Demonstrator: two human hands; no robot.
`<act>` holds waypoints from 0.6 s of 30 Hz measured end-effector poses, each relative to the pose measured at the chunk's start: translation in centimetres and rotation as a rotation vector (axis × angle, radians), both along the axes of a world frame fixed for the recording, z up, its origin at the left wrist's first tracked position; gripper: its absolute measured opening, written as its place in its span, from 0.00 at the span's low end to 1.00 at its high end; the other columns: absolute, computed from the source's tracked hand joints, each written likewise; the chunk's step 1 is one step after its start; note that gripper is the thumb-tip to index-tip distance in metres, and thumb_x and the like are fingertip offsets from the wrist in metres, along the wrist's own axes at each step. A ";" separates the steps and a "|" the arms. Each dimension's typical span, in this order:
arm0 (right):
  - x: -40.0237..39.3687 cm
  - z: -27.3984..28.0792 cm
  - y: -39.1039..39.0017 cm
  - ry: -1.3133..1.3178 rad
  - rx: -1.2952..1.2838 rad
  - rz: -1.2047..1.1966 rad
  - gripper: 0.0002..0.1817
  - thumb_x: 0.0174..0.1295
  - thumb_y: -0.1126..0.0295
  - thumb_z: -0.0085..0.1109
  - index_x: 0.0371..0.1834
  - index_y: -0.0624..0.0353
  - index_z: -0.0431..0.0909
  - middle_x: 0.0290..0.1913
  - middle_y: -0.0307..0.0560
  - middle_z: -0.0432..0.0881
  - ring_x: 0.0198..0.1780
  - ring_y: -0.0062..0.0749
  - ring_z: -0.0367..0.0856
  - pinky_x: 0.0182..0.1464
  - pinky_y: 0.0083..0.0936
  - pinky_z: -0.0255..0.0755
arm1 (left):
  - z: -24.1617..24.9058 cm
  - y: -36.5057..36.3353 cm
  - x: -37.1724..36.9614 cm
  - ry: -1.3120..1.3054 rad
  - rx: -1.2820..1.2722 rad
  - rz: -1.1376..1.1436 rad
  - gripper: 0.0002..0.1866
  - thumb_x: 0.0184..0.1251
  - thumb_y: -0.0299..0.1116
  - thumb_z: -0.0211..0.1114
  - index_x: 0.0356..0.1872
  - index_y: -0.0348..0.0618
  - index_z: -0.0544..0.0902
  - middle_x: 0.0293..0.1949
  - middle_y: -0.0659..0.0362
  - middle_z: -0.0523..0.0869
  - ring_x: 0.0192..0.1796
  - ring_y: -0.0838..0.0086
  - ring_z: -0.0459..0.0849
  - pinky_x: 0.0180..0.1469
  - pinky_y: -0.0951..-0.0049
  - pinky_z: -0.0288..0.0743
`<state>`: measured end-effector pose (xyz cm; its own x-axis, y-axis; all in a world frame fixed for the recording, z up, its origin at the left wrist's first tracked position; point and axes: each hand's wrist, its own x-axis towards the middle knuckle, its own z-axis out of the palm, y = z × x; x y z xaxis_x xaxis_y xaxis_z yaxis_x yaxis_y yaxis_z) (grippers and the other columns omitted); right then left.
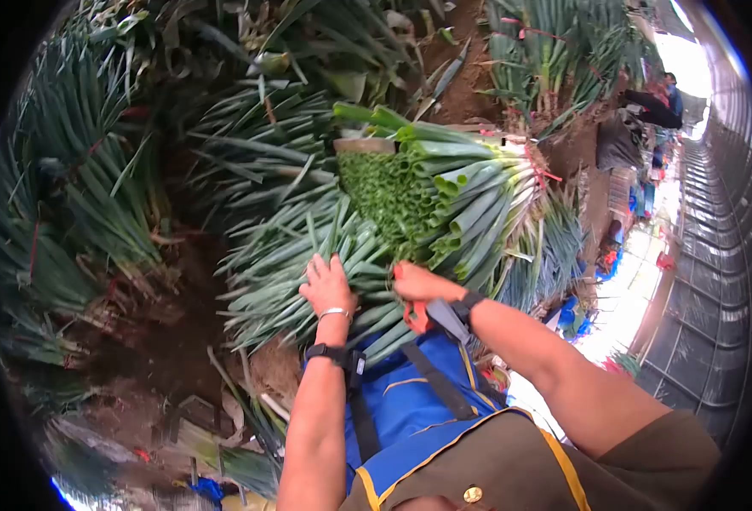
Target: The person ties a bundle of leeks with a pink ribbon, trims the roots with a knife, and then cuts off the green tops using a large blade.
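1. Head view, tilted: nearest, a blue apron (410, 417) with yellow trim over olive cloth, dark straps crossing it.
2. Two bare forearms rising from the lower edge, each with a black wristband; a thin silver bangle on the left wrist as well.
3. Left hand (328, 285) lying flat on green leek leaves, fingers slightly spread and pressed into the leaves, gripping nothing that shows.
4. Right hand (421, 284) just beside it, fingers curled together and closed on the red handle of a tool (413, 313); rest of the tool hidden under the palm and wrist, kind impossible to tell.
5. Leek bundle (444, 200) directly beyond both hands, touching them: a thick sheaf lying across the middle of the view, cut leaf ends facing the camera, pale stalks running toward upper right, red tie near the far end.
6. Loose leek leaves (274, 255) fanned out left of the bundle, under the left hand.
7. More leeks (86, 204) heaped at far left and along the top, on brown soil (171, 341).
8. Farthest, at upper right, another person (661, 102) in dark clothes, bent over, beside a row of leeks; bright walkway and a dark mesh wall (716, 281) along the right edge.
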<state>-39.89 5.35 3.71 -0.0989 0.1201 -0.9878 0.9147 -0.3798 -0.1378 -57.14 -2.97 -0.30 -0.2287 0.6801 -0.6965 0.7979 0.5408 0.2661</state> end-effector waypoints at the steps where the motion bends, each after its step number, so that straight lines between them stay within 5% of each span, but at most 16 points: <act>1: 0.5 -2.1 -0.7 0.005 -0.059 0.085 0.20 0.50 0.74 0.48 0.49 0.66 0.68 0.41 0.64 0.79 0.33 0.49 0.83 0.33 0.38 0.75 | 0.3 -0.8 -0.2 -0.001 0.007 -0.007 0.39 0.41 0.35 0.75 0.61 0.53 0.70 0.67 0.50 0.66 0.67 0.57 0.66 0.52 0.52 0.67; 2: -3.9 5.0 1.8 -0.065 -0.187 -0.287 0.12 0.52 0.76 0.43 0.41 0.63 0.67 0.30 0.43 0.71 0.27 0.32 0.75 0.22 0.39 0.74 | 0.6 -0.7 -0.3 -0.018 0.009 -0.012 0.40 0.41 0.34 0.75 0.62 0.54 0.70 0.66 0.50 0.67 0.67 0.56 0.66 0.52 0.52 0.67; 5: -2.5 7.6 0.0 0.225 -0.120 -0.542 0.19 0.51 0.75 0.46 0.50 0.64 0.69 0.37 0.41 0.74 0.33 0.28 0.73 0.34 0.33 0.75 | 0.2 -0.7 -0.3 -0.016 0.018 -0.006 0.40 0.42 0.34 0.74 0.62 0.54 0.70 0.66 0.49 0.67 0.67 0.57 0.66 0.51 0.53 0.67; 6: -0.1 7.7 -1.0 0.323 0.002 -0.352 0.27 0.52 0.76 0.47 0.60 0.64 0.66 0.46 0.42 0.75 0.41 0.26 0.73 0.45 0.24 0.71 | 1.4 0.0 -0.6 -0.057 -0.041 -0.006 0.39 0.44 0.31 0.71 0.64 0.52 0.68 0.68 0.51 0.65 0.69 0.59 0.65 0.53 0.52 0.66; 7: -0.9 10.7 0.3 0.112 -0.090 -0.189 0.29 0.52 0.78 0.45 0.62 0.64 0.64 0.48 0.45 0.75 0.47 0.24 0.72 0.50 0.20 0.68 | 0.8 -0.2 -0.1 -0.060 -0.043 -0.003 0.39 0.44 0.31 0.71 0.64 0.52 0.68 0.68 0.51 0.65 0.69 0.59 0.65 0.53 0.52 0.66; 9: -0.2 9.7 -0.6 0.075 0.025 -0.120 0.30 0.52 0.79 0.44 0.63 0.64 0.63 0.53 0.50 0.75 0.45 0.25 0.75 0.46 0.22 0.72 | -1.1 -1.4 0.5 0.032 0.055 -0.003 0.40 0.41 0.33 0.75 0.62 0.54 0.69 0.67 0.49 0.65 0.67 0.57 0.66 0.51 0.54 0.67; 11: 4.6 0.2 -4.0 0.192 0.049 -0.155 0.27 0.52 0.79 0.44 0.60 0.66 0.67 0.53 0.54 0.77 0.40 0.27 0.81 0.38 0.25 0.76 | -0.2 -0.7 0.2 0.007 0.021 -0.007 0.40 0.41 0.33 0.74 0.62 0.54 0.69 0.67 0.50 0.66 0.67 0.58 0.66 0.51 0.54 0.67; 12: 4.6 -3.2 -3.6 0.212 0.006 -0.038 0.20 0.53 0.80 0.43 0.50 0.69 0.75 0.46 0.55 0.82 0.32 0.31 0.84 0.29 0.29 0.77 | 0.0 -0.2 0.1 -0.012 0.000 -0.002 0.40 0.41 0.34 0.74 0.62 0.54 0.69 0.67 0.50 0.66 0.67 0.58 0.66 0.51 0.54 0.67; 15: -1.6 1.7 0.3 0.025 -0.069 0.093 0.16 0.52 0.80 0.44 0.41 0.68 0.79 0.34 0.49 0.84 0.30 0.32 0.83 0.32 0.34 0.80 | -0.2 -0.1 -0.6 -0.040 -0.065 0.005 0.40 0.41 0.34 0.74 0.62 0.54 0.69 0.66 0.52 0.67 0.68 0.58 0.65 0.53 0.52 0.67; 17: 8.5 -8.0 -6.2 0.178 -0.056 -0.118 0.17 0.53 0.75 0.46 0.46 0.69 0.74 0.48 0.53 0.81 0.45 0.33 0.82 0.40 0.28 0.78 | 0.0 0.4 -0.8 -0.077 -0.069 0.022 0.40 0.42 0.34 0.74 0.63 0.54 0.68 0.66 0.52 0.67 0.68 0.58 0.65 0.55 0.51 0.66; 18: 5.3 -0.7 -3.9 0.201 -0.028 -0.077 0.19 0.53 0.74 0.46 0.49 0.69 0.72 0.46 0.50 0.80 0.46 0.30 0.80 0.42 0.25 0.76 | 0.0 0.1 -1.4 -0.063 -0.073 0.029 0.40 0.42 0.34 0.74 0.63 0.54 0.68 0.66 0.52 0.67 0.68 0.58 0.65 0.55 0.51 0.66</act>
